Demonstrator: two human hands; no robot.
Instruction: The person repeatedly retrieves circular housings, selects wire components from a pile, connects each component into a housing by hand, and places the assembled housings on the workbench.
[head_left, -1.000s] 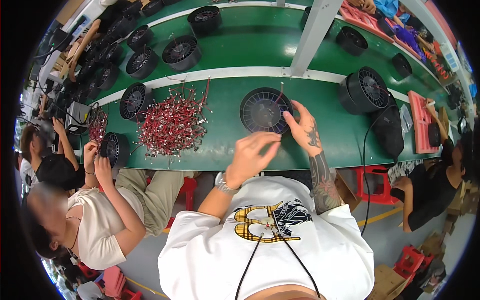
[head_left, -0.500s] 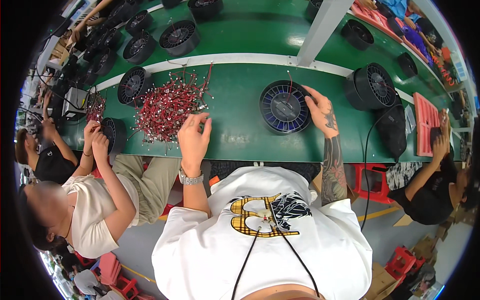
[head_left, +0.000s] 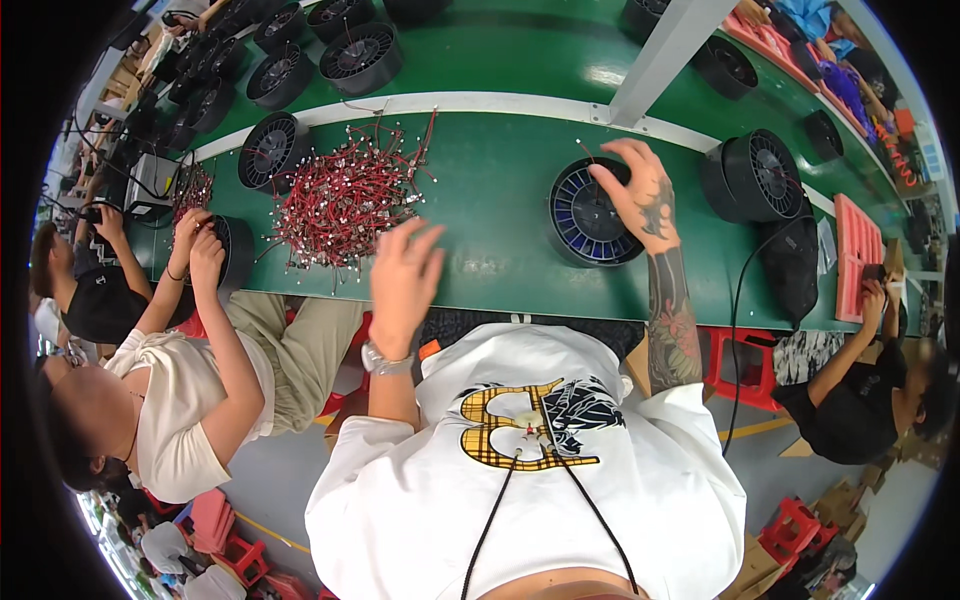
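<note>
A round black fan unit [head_left: 578, 222] with a ring of slots and a bluish tint inside lies flat on the green bench in front of me. From its top a thin wire with a small white end sticks up. Over its right side is my right hand [head_left: 643, 200], fingers curved and apart, the thumb above the hub; whether it touches the unit I cannot tell. My left hand [head_left: 405, 275] hovers at the bench's front edge with spread fingers and holds nothing. Just beyond it spreads a heap of short red and black wires [head_left: 345, 205] with white connectors.
At the right, stacked black fan units [head_left: 752, 175] stand beside a black bag [head_left: 785, 265] and a pink tray [head_left: 858, 255]. Another unit [head_left: 272, 150] sits behind the wire heap. A grey post [head_left: 660, 60] rises from the bench rail. Co-workers sit on both sides.
My right hand has moved from the fan unit's right edge to above it. My left hand has shifted slightly right, its fingers spreading. The unit sits a little further right in view.
</note>
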